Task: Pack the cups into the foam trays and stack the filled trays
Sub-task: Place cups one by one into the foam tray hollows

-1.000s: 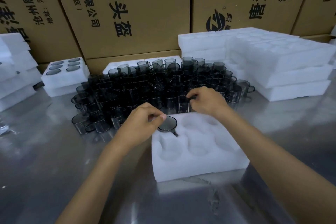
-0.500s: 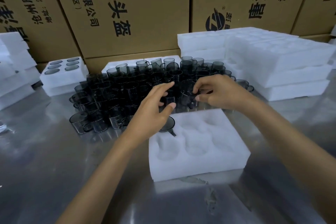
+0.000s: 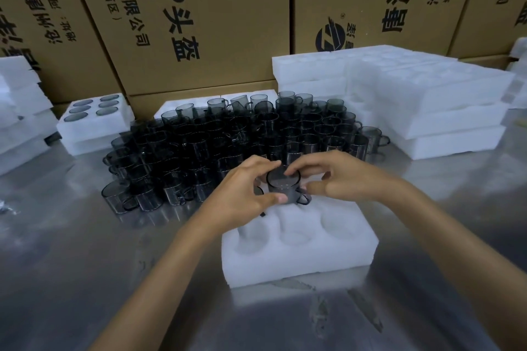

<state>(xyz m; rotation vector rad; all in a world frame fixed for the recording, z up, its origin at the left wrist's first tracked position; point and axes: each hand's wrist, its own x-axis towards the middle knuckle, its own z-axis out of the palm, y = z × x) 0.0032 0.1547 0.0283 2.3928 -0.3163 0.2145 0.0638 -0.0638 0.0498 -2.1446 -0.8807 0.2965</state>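
The cup (image 3: 283, 185) is a dark, see-through mug held upright, mouth up, its handle pointing toward the lower right; it hangs just above the far row of pockets in the foam tray (image 3: 299, 251), over the middle pocket or close to it, and whether its base already touches the foam cannot be told. Both hands grasp it: the left hand (image 3: 242, 196) curls round its left side with the thumb at the near wall; the right hand (image 3: 339, 177) pinches the rim and right side with thumb and forefinger. The hands lie level with each other and about equally near; the cup sits between them, so the move in hand is judged to be straight down, along the cup's upright axis, into the pocket beneath. The handle will probably need to line up with the pocket's side notch. The near row of pockets shows bare foam; the far-left pocket is hidden behind the left hand. Beyond the tray stands the mass of loose cups (image 3: 228, 145) on the steel table (image 3: 85, 251); a filled tray (image 3: 94, 120) lies at far left; empty trays (image 3: 427, 105) are stacked at far right.
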